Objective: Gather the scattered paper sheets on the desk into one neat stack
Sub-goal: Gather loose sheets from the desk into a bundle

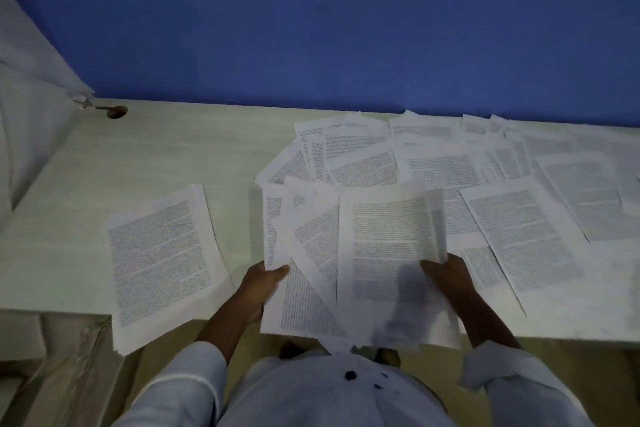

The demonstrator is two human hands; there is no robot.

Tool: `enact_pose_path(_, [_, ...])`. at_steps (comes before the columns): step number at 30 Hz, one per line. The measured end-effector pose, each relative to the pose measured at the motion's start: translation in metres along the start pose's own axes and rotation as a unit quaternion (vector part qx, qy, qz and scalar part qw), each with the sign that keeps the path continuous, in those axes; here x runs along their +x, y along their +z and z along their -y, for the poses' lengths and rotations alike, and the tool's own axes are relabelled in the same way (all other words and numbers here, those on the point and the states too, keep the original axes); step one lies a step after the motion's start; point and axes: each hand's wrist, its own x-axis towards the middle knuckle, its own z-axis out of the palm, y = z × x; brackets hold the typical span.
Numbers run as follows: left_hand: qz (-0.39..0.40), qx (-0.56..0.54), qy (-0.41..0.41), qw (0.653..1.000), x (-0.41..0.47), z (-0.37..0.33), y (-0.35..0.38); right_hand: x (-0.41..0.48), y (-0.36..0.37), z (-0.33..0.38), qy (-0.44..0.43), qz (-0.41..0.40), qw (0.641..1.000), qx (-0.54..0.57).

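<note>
I held a fanned bundle of sheets [363, 253] over the near edge of the desk [156, 156], left hand [263, 284] and right hand [446, 274] each gripping a side, while loose sheets [450, 163] covered the desk's far right and a stack [162, 260] lay on its left.

Pale desk [166, 152], scattered sheets [450, 163], one stack [162, 263]

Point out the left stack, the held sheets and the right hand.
left stack [162, 253], head view, middle of top sheet.
held sheets [381, 246], head view, front page's text.
right hand [448, 274], head view, back of hand.
</note>
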Motion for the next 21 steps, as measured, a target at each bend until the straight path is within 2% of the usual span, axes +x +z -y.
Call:
enact_pose_path(7, [0.038,0.059,0.015,0.997,-0.002,-0.015,-0.03,-0.02,0.008,0.02,-0.07,0.023,0.997,-0.002])
enact_pose_path(10, [0.067,0.082,0.009,0.994,0.0,-0.024,-0.04,-0.018,0.009,0.046,-0.079,0.079,0.994,0.009])
enact_pose_path(13, [0.037,0.094,0.044,0.994,-0.002,-0.027,-0.037,-0.019,0.018,0.061,-0.108,0.119,0.987,-0.033])
enact_pose_path(16, [-0.006,0.074,0.062,0.995,-0.005,-0.02,-0.036,-0.021,0.028,0.06,-0.142,0.089,0.978,-0.121])
enact_pose_path(21, [-0.031,0.045,0.058,0.997,-0.008,-0.008,-0.041,-0.023,0.032,0.042,-0.142,0.036,0.981,-0.13])
